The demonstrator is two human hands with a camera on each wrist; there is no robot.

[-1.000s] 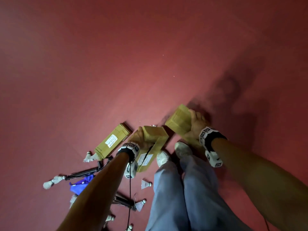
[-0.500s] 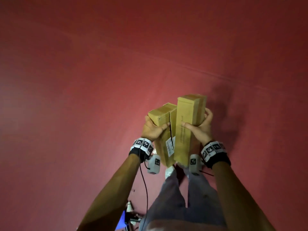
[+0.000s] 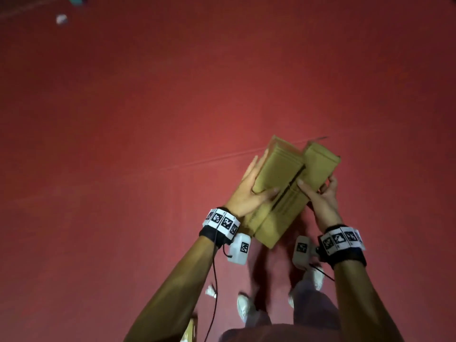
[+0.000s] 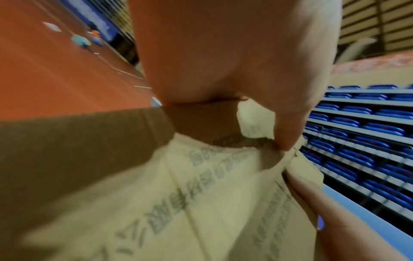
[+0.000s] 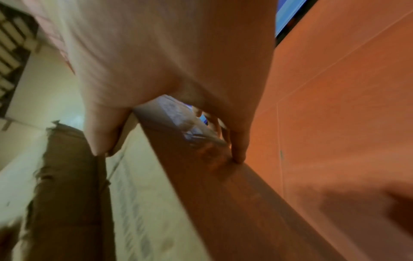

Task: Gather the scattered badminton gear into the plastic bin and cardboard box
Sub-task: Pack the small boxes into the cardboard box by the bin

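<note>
- Left hand (image 3: pixel 249 191) grasps the left carton (image 3: pixel 274 174): thumb lies across the near face, fingers run straight along the outer side, so this is more of a clamp between thumb and palm than a full wrap.
- Right hand (image 3: pixel 320 197) grasps the right carton (image 3: pixel 299 193): thumb presses the top face beside the seam, fingers curl round the far edge.
- Between the two thumbs, the cartons sit side by side, long faces touching, pressed together into one bundle held clear of the red floor (image 3: pixel 148 119).
- Risk one: the bundle holds by inward squeeze. If either hand eases off, the cartons could shear along that seam and one could slide out endways, since both tilt with their near ends low.
- Risk two: the left hand's straight fingers give little hold underneath; a jolt while walking could tip its carton off the palm.
- Below the wrists, a shuttlecock (image 3: pixel 211 291) lies just beside the person's shoes (image 3: pixel 243 308), and a cable hangs from the left wrist; stepping blind behind the load could crush one or snag the other.
- Neither the plastic bin nor the cardboard box is identifiable from here, so the carry has no visible target.
</note>
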